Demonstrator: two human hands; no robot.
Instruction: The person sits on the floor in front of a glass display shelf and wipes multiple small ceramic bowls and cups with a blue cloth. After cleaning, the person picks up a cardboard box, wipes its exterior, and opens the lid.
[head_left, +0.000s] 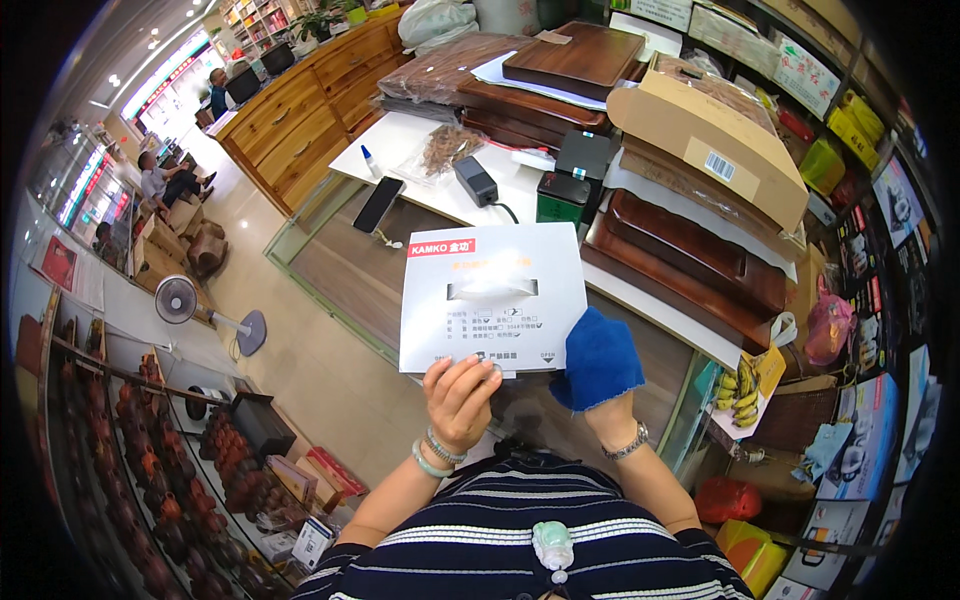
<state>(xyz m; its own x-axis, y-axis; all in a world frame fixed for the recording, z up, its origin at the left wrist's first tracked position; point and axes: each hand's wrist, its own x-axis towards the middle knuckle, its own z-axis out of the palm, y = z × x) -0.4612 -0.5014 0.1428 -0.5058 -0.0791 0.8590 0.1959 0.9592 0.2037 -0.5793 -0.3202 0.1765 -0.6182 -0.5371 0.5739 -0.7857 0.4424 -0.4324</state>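
A white cardboard box (491, 300) with a red KAMKO label and a slotted carry handle (493, 287) is in front of me at the glass counter. My left hand (459, 397) has its fingers bent over the near edge of the box, beside the printed arrow; its thumb is mostly hidden. A blue cloth (602, 360) covers most of my right hand (609, 416), which holds it against the box's near right corner. Beyond the box are a black power adapter (477, 182) with a cord and a dark green tin (562, 199).
The glass counter (337, 259) bears a smartphone (379, 205) and a blue-capped bottle (370, 162). Dark wooden trays (690, 247) and an open brown carton (712, 146) are stacked to the right. Bananas (742, 394) lie lower right. A standing fan (177, 299) and seated people (166, 180) are at left.
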